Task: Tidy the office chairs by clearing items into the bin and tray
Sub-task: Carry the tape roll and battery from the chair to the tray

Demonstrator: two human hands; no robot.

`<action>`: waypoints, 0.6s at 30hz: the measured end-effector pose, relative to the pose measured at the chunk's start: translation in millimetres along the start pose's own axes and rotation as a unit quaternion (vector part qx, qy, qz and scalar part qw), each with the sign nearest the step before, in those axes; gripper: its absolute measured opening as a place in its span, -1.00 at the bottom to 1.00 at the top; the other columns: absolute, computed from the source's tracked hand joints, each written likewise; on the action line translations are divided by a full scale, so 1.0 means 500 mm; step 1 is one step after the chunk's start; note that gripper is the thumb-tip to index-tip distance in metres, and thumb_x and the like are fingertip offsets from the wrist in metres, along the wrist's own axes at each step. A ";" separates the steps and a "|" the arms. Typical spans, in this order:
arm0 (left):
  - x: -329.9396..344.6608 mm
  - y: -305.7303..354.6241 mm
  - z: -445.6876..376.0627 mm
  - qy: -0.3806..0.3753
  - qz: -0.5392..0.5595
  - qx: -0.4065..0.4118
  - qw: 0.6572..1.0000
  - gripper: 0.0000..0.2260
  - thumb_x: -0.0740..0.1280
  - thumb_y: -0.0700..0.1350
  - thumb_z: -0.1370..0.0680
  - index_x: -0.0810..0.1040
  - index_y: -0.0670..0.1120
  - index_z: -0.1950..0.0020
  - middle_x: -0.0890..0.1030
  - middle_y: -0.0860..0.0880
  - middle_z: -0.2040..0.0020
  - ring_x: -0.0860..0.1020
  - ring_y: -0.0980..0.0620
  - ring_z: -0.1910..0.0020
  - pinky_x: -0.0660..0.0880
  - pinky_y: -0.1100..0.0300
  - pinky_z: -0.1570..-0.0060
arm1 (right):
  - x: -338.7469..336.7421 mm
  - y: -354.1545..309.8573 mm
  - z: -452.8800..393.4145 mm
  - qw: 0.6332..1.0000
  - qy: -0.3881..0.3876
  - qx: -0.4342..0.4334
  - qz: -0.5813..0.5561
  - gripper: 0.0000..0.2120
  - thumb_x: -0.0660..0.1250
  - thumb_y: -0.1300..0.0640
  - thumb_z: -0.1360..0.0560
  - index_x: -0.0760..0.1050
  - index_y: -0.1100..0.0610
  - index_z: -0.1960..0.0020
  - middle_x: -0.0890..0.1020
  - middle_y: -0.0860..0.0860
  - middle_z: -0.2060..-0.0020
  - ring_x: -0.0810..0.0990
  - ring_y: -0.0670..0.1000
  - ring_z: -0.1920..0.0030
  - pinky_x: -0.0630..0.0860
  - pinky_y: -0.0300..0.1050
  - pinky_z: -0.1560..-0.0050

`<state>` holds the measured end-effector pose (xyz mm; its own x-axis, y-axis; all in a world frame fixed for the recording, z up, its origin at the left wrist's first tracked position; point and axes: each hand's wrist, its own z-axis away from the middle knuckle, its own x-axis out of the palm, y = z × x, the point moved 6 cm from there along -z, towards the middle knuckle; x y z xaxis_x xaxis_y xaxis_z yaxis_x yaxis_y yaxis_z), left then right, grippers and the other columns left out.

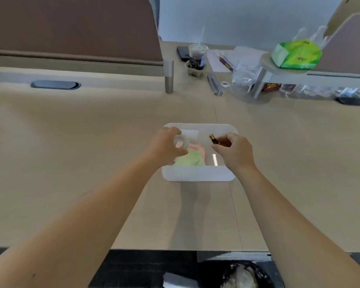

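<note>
**Both hands over the tray**

The white tray (197, 174) sits mid-desk (71, 163). At its 9 o'clock, the left hand (164, 145) clasps a clear tape roll (181, 141); at 3 o'clock, the right hand (233, 151) pinches a dark battery (214, 139). Green paper (188, 160) lies inside.

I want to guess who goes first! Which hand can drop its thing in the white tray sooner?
Probably the right hand: its small dark battery hangs over bare tray floor. The left hand holds a clear tape roll above papers.

tray (197, 173) white | cloth (188, 160) pale green | desk (91, 142) beige
</note>
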<state>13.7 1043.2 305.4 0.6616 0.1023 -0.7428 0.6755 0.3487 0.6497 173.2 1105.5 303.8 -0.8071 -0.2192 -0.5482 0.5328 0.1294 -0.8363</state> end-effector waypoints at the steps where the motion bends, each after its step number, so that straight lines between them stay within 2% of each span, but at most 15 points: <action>1: 0.008 0.001 -0.022 -0.019 -0.016 0.009 1.000 -0.50 0.38 -0.15 -0.44 0.33 -0.13 -0.35 0.37 -0.15 -0.34 0.44 -0.12 -0.20 0.39 0.13 0.01 | 0.003 0.003 -0.010 1.000 0.007 0.009 0.003 -0.84 0.33 0.26 -0.43 0.58 0.24 0.00 0.48 -0.16 0.34 0.47 -0.04 0.15 0.33 -0.39 0.29; 4: 0.040 -0.001 -0.082 -0.067 -0.086 0.031 0.994 -0.48 0.36 -0.17 -0.44 0.30 -0.11 -0.37 0.36 -0.13 -0.36 0.35 -0.13 -0.30 0.38 0.05 -0.15 | 0.010 0.017 -0.034 0.999 0.024 0.029 0.023 -0.84 0.32 0.27 -0.43 0.57 0.23 0.00 0.44 -0.20 0.35 0.47 -0.03 0.14 0.32 -0.40 0.28; 9: 0.089 -0.014 -0.137 -0.100 -0.125 0.049 0.986 -0.47 0.33 -0.17 -0.47 0.26 -0.13 -0.40 0.35 -0.14 -0.39 0.29 -0.13 -0.37 0.31 0.07 -0.25 | 0.017 0.045 -0.055 0.997 0.026 0.050 0.045 -0.83 0.32 0.28 -0.43 0.57 0.25 -0.01 0.43 -0.19 0.35 0.46 -0.03 0.14 0.32 -0.43 0.27; 12: 0.083 -0.013 -0.147 -0.067 -0.085 0.051 0.993 -0.51 0.30 -0.15 -0.49 0.27 -0.13 -0.40 0.31 -0.13 -0.42 0.26 -0.10 -0.40 0.26 0.08 -0.29 | 0.021 0.058 -0.060 0.996 0.027 0.061 0.058 -0.84 0.33 0.26 -0.43 0.57 0.23 0.00 0.45 -0.18 0.35 0.48 -0.03 0.13 0.42 -0.25 0.16; 14: 0.065 -0.013 -0.147 -0.030 -0.053 0.063 0.996 -0.59 0.28 -0.14 -0.50 0.35 -0.14 -0.35 0.37 -0.13 -0.39 0.31 -0.10 -0.36 0.28 0.10 -0.26 | 0.032 0.061 -0.063 0.995 0.023 0.072 0.061 -0.84 0.33 0.25 -0.43 0.56 0.22 0.00 0.50 -0.10 0.31 0.48 -0.02 0.12 0.44 -0.16 0.11; 16: 0.040 -0.021 -0.141 -0.003 -0.014 0.067 0.998 -0.67 0.26 -0.16 -0.52 0.42 -0.15 -0.28 0.44 -0.12 -0.32 0.42 -0.10 -0.26 0.32 0.16 -0.14 | 0.051 0.055 -0.069 0.996 0.005 0.071 0.063 -0.83 0.34 0.24 -0.43 0.55 0.23 -0.01 0.53 -0.02 0.21 0.47 -0.02 0.12 0.39 -0.26 0.25; 18: 0.010 -0.034 -0.132 0.017 0.007 0.068 0.998 -0.72 0.25 -0.18 -0.52 0.46 -0.16 -0.23 0.49 -0.12 -0.25 0.47 -0.05 -0.07 0.27 0.28 0.03 | 0.077 0.043 -0.078 0.995 -0.020 0.064 0.076 -0.83 0.33 0.25 -0.43 0.55 0.24 -0.01 0.53 0.01 0.16 0.47 -0.02 0.11 0.33 -0.30 0.31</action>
<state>-15.9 1099.5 280.0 0.6610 0.1379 -0.7376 0.7061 0.2185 0.6735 143.7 1137.6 264.2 -0.7057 -0.2461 -0.6644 0.6776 0.0393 -0.7344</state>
